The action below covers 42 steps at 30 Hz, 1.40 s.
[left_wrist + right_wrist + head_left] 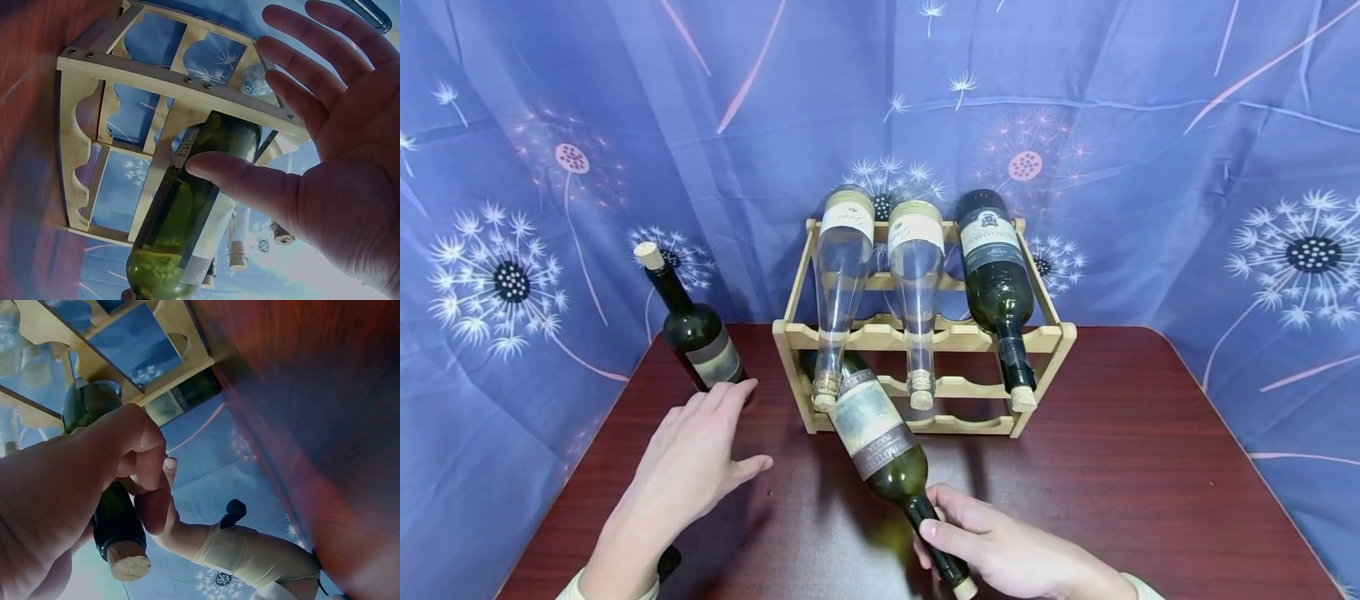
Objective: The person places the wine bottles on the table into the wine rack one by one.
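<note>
A green wine bottle [880,442] with a pale label slants out of the wooden wine rack [1052,337]. Its base is at the rack's left middle slot, partly hidden behind a clear bottle. My right hand [992,537] grips this bottle by its neck, and the cork [130,567] shows past my fingers in the right wrist view. My left hand [692,454] has its fingers spread and holds nothing. It hovers between the rack and a second corked green bottle [700,337] standing upright at the left.
On the rack's top row lie two clear corked bottles [844,275] [917,283] and a dark green bottle [996,275], necks forward. The rack stands on a dark red table [1157,433]. Behind hangs a blue dandelion-patterned cloth [1150,208].
</note>
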Motion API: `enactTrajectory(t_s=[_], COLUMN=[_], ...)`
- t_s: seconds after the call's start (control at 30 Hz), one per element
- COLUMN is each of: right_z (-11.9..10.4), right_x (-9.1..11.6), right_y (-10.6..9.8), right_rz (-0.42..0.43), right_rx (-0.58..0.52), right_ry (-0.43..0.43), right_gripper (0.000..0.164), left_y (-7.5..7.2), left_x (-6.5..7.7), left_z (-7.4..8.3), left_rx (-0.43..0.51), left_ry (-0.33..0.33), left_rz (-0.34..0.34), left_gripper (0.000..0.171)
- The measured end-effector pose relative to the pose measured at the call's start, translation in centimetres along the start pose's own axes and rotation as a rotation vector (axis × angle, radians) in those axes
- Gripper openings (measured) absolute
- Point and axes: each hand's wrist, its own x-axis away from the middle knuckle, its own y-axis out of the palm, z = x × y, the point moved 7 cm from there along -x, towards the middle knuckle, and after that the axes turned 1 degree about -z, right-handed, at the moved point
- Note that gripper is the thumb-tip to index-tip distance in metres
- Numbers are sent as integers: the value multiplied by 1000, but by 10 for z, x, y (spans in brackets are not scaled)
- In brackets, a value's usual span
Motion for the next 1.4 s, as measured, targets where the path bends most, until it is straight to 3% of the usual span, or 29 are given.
enactTrajectory(t_s=[0.1,0.33,0.5,0.83,1.2,1.4], right_z=[0,-4,-6,-14,-18,-23], right_x=[-5,-22,-35,-62,-84,-93], right_y=[4,9,12,11,10,5], right_rz=[-5,34,39,158,189,183], right_rx=[-3,159,153,188,2,-24], right_ry=[1,-29,-11,13,12,-2], right_gripper=[20,18,18,22,41,51], left_y=[1,0,0,2,1,0], left_x=[1,3,2,3,7,7], left_z=[-1,-3,-5,-9,-13,-13], left_rx=[2,2,4,8,-3,-5], left_ry=[-6,-6,-12,-28,-32,-26], left_rz=[-5,-2,-5,-20,-15,-13], left_gripper=[95,95,95,95,94,92])
